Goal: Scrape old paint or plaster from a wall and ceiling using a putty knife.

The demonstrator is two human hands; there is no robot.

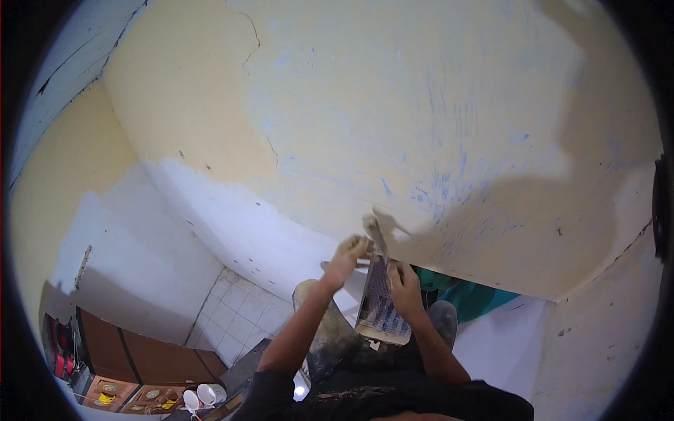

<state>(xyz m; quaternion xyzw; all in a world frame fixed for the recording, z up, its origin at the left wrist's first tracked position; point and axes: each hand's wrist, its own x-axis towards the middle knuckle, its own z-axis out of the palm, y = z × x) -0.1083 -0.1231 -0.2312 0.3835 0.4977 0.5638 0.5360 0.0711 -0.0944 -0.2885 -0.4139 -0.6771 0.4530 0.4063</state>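
Observation:
In the head view both my hands are raised near the lower centre, in front of a patchy cream and white wall (pixel 337 116). A slim tool with a pale, coated head (pixel 375 229), its kind unclear from blur, slants between them. My right hand (pixel 404 284) is closed around its lower end. My left hand (pixel 352 257) is beside the tool's middle, fingers bent; whether it grips anything cannot be told. Below the hands, between my knees, a narrow patterned platform (pixel 387 305) stained with paint shows.
Wooden cabinets (pixel 152 352) stand at the lower left, with white buckets (pixel 211 393) beside them. A tiled floor (pixel 237 308) lies far below. Green fabric (pixel 484 300) hangs or lies right of the platform. A dark object (pixel 661 208) is at the right rim.

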